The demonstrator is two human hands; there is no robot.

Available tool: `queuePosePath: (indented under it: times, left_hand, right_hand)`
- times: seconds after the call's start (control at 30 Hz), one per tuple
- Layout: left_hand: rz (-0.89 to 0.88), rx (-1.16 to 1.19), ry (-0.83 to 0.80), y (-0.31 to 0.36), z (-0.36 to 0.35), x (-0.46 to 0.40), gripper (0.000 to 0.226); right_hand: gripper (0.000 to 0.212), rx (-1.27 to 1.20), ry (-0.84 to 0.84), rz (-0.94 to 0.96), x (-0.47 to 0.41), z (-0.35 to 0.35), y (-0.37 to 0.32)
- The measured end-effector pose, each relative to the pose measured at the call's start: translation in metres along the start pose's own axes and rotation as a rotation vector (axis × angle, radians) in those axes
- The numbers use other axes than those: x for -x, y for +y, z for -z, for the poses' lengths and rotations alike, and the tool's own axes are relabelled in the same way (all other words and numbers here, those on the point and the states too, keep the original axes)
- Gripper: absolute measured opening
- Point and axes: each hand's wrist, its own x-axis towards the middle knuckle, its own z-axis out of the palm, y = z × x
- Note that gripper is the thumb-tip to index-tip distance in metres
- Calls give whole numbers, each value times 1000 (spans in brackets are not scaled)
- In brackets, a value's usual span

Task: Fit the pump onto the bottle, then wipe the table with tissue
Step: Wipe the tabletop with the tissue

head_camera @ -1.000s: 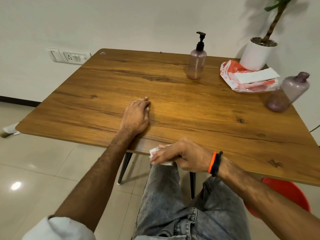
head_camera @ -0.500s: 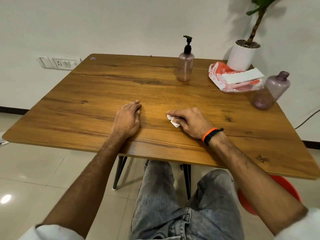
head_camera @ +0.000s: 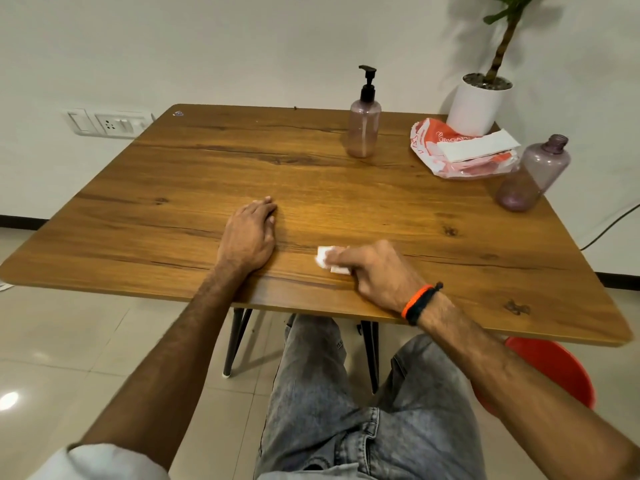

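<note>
Worktop (head_camera: 173, 188): your left hand (head_camera: 250, 233) rests flat, fingers straight. Right hand (head_camera: 375, 271) presses folded tissue (head_camera: 323, 257) onto the near edge, fingers curled on it. Pump (head_camera: 367, 81) sits fitted on the bottle (head_camera: 363, 129), far side.

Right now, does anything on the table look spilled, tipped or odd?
No spill shows. One oddity: the second bottle at the right edge has no pump, its neck open. It looks tilted, perhaps lens distortion. The pump bottle stands upright.
</note>
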Motion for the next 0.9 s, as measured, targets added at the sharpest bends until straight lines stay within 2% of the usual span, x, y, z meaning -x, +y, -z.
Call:
queuePosePath:
  times: [0.13, 0.2, 0.27, 0.37, 0.53, 0.73, 0.83, 0.9]
  left_hand:
    - [1, -8, 13, 2, -1, 0, 41]
    - [-1, -14, 12, 2, -1, -1, 41]
    - [1, 1, -7, 1, 0, 0, 41]
    - [-5, 12, -13, 1, 0, 0, 41]
    - [-6, 21, -3, 1, 0, 1, 41]
    - [-7, 18, -1, -2, -2, -1, 41]
    - [-3, 9, 7, -2, -3, -1, 41]
    - [-7, 0, 18, -1, -3, 0, 41]
  right_hand:
    - [51, -219, -30, 238, 32, -12, -25]
    - [53, -352, -18, 215, 33, -10, -25]
    - [51, -388, 87, 99, 23, -2, -14]
    - [51, -233, 237, -52, -1, 12, 13]
    - [48, 3, 116, -177, -26, 21, 43]
    - [47, 20, 54, -34, 9, 11, 18]
    - [38, -72, 47, 111, 39, 0, -8]
    - [41, -118, 21, 185, 54, -9, -23]
